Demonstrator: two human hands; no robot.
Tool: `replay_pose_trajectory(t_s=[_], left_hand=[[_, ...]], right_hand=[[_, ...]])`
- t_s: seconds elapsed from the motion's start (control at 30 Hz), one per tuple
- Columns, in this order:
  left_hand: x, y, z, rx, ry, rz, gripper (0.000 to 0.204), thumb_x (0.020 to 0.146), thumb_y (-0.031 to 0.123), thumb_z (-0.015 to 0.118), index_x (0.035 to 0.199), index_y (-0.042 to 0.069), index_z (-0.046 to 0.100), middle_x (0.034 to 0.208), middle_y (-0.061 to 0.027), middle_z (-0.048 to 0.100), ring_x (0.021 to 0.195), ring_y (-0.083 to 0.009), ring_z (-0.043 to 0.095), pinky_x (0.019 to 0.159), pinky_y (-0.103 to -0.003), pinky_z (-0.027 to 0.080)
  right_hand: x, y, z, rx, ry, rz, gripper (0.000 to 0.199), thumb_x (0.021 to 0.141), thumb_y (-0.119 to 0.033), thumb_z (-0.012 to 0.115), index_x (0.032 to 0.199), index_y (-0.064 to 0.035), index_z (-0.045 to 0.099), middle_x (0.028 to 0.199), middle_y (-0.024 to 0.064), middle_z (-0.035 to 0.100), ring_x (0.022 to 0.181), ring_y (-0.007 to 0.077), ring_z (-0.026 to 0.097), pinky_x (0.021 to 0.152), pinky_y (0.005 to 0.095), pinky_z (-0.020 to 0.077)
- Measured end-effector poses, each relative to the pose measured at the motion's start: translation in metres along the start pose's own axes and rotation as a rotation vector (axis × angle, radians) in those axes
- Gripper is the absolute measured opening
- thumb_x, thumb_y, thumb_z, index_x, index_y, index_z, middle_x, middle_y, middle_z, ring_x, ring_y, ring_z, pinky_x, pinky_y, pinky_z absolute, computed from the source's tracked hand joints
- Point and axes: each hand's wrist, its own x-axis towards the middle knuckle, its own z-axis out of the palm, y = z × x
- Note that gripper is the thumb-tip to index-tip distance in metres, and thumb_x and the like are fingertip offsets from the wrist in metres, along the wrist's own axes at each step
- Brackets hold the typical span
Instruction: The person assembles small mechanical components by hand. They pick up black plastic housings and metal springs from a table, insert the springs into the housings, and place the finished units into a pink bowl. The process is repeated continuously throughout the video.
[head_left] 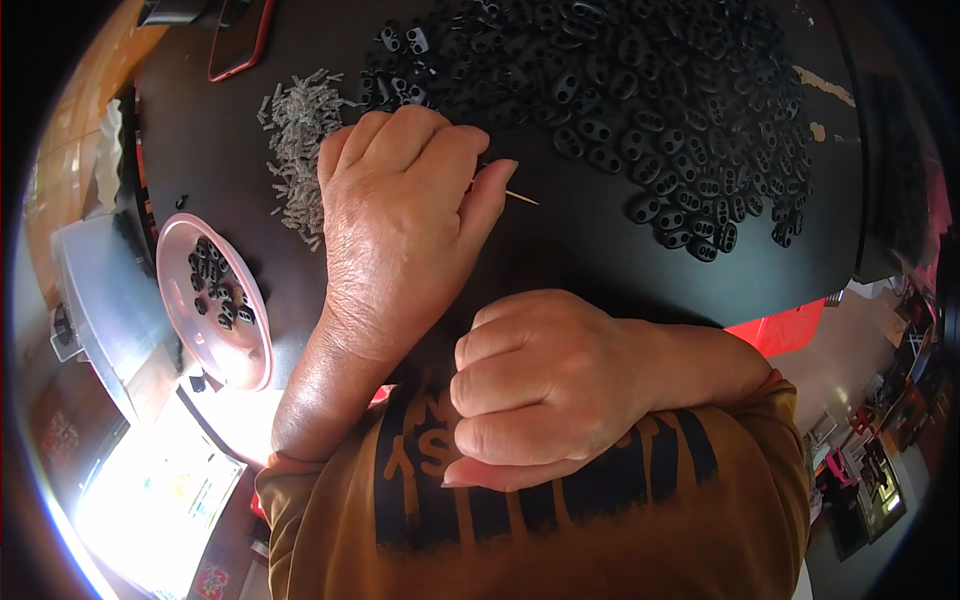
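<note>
My left hand point(405, 190) is closed over the dark table, its thumb against the curled fingers. From beside the thumb sticks out a thin, pale, pointed stick point(523, 198), like a toothpick. Just left of this hand lies a heap of small grey spring-like pieces point(300, 130). My right hand point(540, 395) is curled into a fist in front of my chest, nearer than the left; its palm side is hidden, so what it holds cannot be made out. Beyond both hands spreads a large pile of small black oval pieces with two holes point(690, 140).
A pink bowl point(180, 290) with several black pieces stands at the left table edge. A phone in a red case point(240, 40) lies at the far left. Something red point(790, 328) shows by the near right edge. Bright light falls at the lower left.
</note>
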Motion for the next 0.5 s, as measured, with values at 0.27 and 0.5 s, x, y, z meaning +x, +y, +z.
replay_pose_trajectory(t_s=[0.27,0.5], left_hand=[[0.01,0.005,0.004,0.068,-0.061,0.008,0.015,0.065,0.012,0.066,0.075,0.009,0.056,0.072,-0.0028,0.05,0.07,-0.0224,0.05,0.068,-0.036,0.037],[0.0,0.009,-0.015,-0.226,-0.068,-0.118,0.015,0.067,0.003,0.065,0.077,0.006,0.055,0.071,-0.0056,0.054,0.064,-0.0222,0.052,0.06,-0.032,0.041]], right_hand=[[-0.003,0.001,-0.002,-0.009,-0.009,0.008,0.028,0.071,-0.02,0.064,0.052,-0.0076,0.047,0.053,0.0021,0.045,0.048,0.0178,0.047,0.045,0.0304,0.0395],[-0.002,0.001,-0.004,-0.022,0.01,0.007,0.028,0.07,-0.019,0.065,0.052,-0.0079,0.046,0.053,0.0023,0.045,0.048,0.0183,0.046,0.044,0.0305,0.0381]])
